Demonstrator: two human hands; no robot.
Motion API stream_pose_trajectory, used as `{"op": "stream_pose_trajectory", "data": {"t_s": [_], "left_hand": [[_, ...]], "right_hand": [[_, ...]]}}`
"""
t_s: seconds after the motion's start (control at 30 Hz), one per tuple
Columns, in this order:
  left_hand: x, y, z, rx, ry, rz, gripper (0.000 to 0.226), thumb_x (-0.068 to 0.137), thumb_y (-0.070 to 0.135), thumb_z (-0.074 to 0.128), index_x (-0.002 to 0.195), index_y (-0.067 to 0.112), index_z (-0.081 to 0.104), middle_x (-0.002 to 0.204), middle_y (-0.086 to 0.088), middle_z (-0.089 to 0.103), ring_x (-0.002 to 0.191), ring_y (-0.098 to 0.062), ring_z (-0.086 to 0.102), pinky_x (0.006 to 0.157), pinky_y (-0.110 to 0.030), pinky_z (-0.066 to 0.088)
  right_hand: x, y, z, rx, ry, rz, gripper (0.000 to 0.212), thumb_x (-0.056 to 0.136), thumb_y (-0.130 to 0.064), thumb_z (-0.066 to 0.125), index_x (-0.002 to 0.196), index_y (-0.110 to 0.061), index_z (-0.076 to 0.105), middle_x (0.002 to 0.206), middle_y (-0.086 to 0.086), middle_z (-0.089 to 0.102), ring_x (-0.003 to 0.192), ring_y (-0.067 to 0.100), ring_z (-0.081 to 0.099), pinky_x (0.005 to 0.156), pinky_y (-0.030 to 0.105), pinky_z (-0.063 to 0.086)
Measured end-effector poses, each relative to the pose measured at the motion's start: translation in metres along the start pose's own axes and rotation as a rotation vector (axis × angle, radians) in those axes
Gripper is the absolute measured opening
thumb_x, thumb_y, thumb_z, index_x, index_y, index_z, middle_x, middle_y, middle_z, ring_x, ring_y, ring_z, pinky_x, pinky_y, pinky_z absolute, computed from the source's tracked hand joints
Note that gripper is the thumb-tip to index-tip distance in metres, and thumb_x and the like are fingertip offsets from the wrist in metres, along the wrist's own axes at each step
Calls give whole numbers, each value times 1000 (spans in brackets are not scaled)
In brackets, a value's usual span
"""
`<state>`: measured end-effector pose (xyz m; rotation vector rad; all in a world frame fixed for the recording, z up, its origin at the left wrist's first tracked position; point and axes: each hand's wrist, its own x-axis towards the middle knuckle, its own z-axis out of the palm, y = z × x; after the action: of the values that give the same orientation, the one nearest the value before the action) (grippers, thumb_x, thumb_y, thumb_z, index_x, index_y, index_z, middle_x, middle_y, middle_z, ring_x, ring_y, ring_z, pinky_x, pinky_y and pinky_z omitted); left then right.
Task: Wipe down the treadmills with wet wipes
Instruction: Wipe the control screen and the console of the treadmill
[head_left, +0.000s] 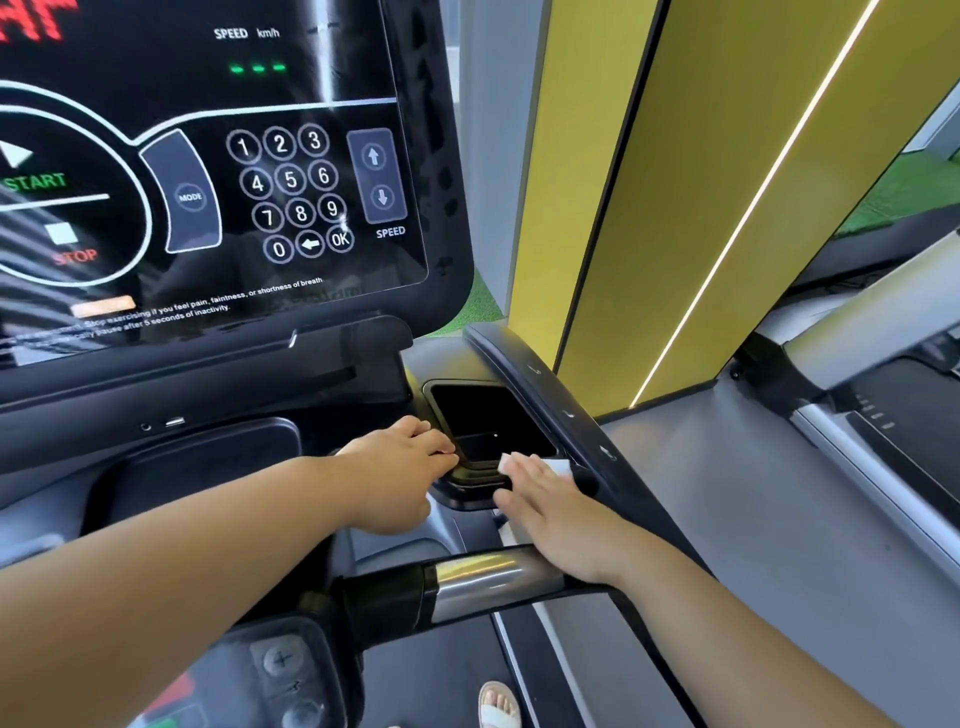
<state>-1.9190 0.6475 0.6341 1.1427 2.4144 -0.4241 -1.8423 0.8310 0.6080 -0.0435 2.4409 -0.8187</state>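
Black treadmill console (208, 467) with a sunken tray (488, 421) at its right side. A white wipe (558, 466) lies on the tray's near-right rim, flat under the right hand (550, 509). The left hand (400, 467) rests on the tray's left rim, fingertips at the edge. Tray looks dark inside, contents unclear.

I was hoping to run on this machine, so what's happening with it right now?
A person is cleaning the treadmill's console area. Their right hand lies flat, fingers straight, pressing a white wet wipe onto the front right rim of the black cup holder beside the console. Their left hand rests on the holder's left rim, with no wipe showing in it. The handlebar below is untouched.
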Motion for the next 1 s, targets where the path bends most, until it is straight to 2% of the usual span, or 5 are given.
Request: {"op": "stream_pose_trajectory", "data": {"t_s": [0.27,0.47,0.73,0.87,1.0], "left_hand": [[5,2,-2,28,-5,-11,56,98,31,34,150,19,19,154,3,19,137,-24,18,114,-33,22],[9,4,-1,8,-4,-27,49,95,30,35,143,18,33,147,1,29,126,-25,29,106,-37,35],[14,12,-6,43,-53,-49,47,97,33,34,142,19,33,144,-3,29,118,-27,32,100,-39,40],[10,9,-4,13,-32,-56,51,95,28,35,145,23,30,149,1,25,125,-27,28,101,-39,40],[11,12,-6,18,-32,-70,49,95,29,35,144,22,32,146,0,28,122,-27,30,98,-39,42]], "right_hand": [[0,-11,3,41,-52,-126,56,102,-47,21,152,-30,4,156,-21,-7,139,-7,-12,115,27,-2],[-4,26,-11,-20,47,-43,53,103,-42,24,152,-30,8,158,-17,-1,143,-1,-5,116,27,6],[5,14,-7,-14,43,-188,46,105,-31,29,150,-29,22,156,-17,13,140,-5,8,112,17,7],[1,41,-17,-27,98,-97,46,104,-32,32,149,-32,25,155,-17,22,143,2,16,115,23,17],[4,22,-15,-96,106,-156,44,104,-28,33,148,-25,31,156,-10,24,144,8,18,114,27,19]]}}
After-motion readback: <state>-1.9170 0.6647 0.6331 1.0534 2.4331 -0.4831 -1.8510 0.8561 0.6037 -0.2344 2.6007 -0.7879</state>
